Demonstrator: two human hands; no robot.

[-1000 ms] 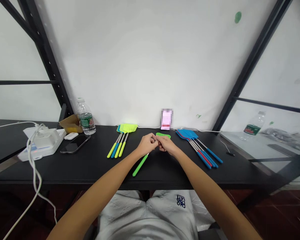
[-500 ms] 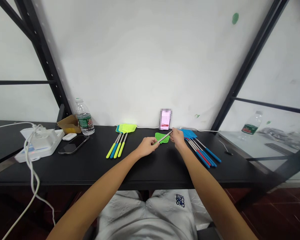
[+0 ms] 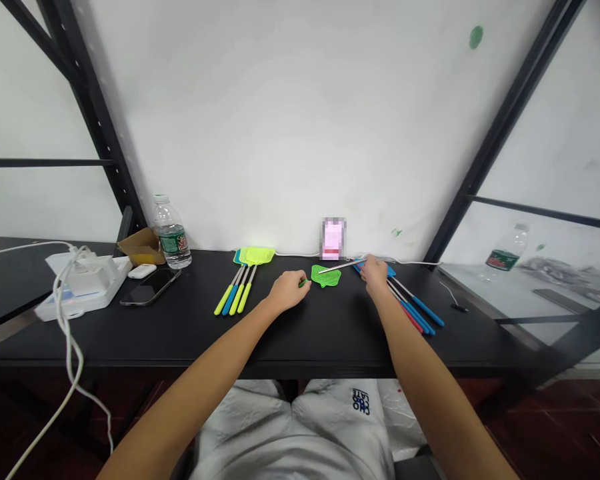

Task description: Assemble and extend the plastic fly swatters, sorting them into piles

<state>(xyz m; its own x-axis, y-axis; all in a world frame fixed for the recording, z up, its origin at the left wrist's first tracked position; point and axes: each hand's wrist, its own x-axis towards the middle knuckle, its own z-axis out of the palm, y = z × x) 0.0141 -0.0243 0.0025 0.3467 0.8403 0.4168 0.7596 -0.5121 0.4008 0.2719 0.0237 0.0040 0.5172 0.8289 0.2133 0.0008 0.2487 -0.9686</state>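
My right hand (image 3: 375, 272) is closed around a thin silver metal rod (image 3: 343, 267), whose free end points left over a green fly swatter head (image 3: 326, 276) on the table. My left hand (image 3: 291, 291) is closed on a small green piece (image 3: 303, 283); most of it is hidden by the fingers. Beneath and beside my right hand lie several fly swatters with blue heads (image 3: 391, 271) and blue or red grips (image 3: 427, 311). Off to the left of my left hand, several yellow-green and blue swatters (image 3: 240, 298) lie side by side.
A lit phone (image 3: 333, 240) leans on the wall behind the swatter head. A water bottle (image 3: 173, 239), open cardboard box (image 3: 143, 247), white case (image 3: 143, 271), dark phone (image 3: 151, 287) and white power strip (image 3: 85, 293) with cables stand on the left. A short cable (image 3: 459, 307) lies on the right.
Both hands were on the metal rod before. My right hand has moved right with the rod, whose left end is now apart from my left hand.
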